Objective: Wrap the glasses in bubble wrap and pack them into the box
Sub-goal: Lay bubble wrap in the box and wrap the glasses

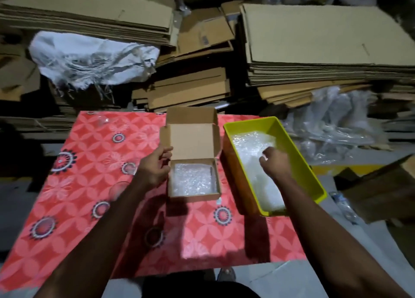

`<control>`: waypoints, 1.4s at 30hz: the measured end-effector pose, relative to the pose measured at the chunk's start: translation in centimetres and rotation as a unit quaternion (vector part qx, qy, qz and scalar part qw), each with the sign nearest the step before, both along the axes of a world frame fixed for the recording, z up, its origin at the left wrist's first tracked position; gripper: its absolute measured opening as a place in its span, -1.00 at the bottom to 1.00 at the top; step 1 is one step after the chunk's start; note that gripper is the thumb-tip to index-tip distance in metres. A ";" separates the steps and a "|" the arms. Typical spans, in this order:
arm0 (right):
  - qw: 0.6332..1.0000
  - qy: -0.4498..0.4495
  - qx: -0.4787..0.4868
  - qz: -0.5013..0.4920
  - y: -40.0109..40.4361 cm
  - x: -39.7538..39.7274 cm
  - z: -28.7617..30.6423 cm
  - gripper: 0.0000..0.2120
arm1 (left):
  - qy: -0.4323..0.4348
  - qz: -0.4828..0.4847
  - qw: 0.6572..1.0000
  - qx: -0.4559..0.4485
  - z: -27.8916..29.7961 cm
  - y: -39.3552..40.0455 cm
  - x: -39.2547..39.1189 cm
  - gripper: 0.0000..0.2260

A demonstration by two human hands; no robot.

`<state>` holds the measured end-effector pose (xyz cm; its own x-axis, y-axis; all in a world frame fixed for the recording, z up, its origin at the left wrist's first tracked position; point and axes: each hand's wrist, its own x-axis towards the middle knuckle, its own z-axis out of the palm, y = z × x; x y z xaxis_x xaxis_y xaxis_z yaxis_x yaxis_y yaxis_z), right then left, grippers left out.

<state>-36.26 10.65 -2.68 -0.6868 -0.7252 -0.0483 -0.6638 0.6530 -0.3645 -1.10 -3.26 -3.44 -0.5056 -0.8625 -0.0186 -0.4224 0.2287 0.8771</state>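
We look down at a red patterned tablecloth point(85, 158). One small cardboard box point(193, 193) sits open at its centre, lid flap up, already holding one bubble-wrapped bundle point(190, 178), so we judge at least one packing done.

Our left hand point(155, 165) rests at the box's left wall, fingers loosely curled; we cannot tell whether it grips the wall.

Our right hand point(274, 160) reaches into the one yellow tray point(298, 154) just right of the box, fingers curled down on the bubble wrap point(251, 145) there, seemingly picking up a sheet.

On the cloth to the left, we make out about three clear glasses point(122, 188), faint and hard to count, still unwrapped.
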 end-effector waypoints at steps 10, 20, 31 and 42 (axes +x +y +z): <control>0.989 -0.004 0.122 0.085 2.4 -3.3 -5.5 -0.81 | -0.031 -0.016 0.999 0.000 -0.5 5.7 -7.4 -0.54; 0.995 0.016 0.074 0.061 2.4 -3.3 -4.2 -0.90 | -0.026 -0.035 0.999 -0.023 -0.1 7.4 -9.5 -0.65; 0.936 0.155 -0.269 0.167 2.7 4.1 5.9 -0.95 | 0.154 -0.058 0.968 0.189 5.4 7.7 -12.7 -0.69; 0.897 -0.336 -0.258 0.129 0.7 9.7 10.1 -0.51 | 0.269 0.036 0.949 0.159 11.8 5.7 -6.8 -0.89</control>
